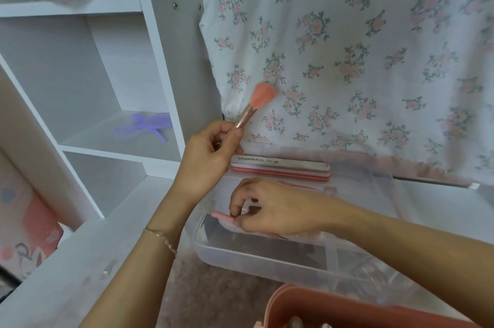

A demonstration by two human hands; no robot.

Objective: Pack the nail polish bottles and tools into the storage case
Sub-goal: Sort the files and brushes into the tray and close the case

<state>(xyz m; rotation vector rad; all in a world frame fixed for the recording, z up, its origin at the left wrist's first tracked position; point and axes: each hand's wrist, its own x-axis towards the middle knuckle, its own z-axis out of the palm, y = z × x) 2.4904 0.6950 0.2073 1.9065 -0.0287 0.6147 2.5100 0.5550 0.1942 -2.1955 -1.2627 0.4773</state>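
A: Brush (251, 108)?
B: Left hand (207, 156) pinches its handle, 11 o'clock of case (203, 250). Light; soft bristles, so hold the stiff ferrule.
A: Right hand (272, 207)?
B: Pinching pink tool (222, 216) over case.

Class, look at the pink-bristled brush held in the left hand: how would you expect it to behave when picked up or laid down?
The brush probably weighs little: the left hand pinches it by the handle end alone. Its fluffy head looks soft and would likely squash if pressed. The slim, rounded, shiny handle may roll or slip on a smooth surface.
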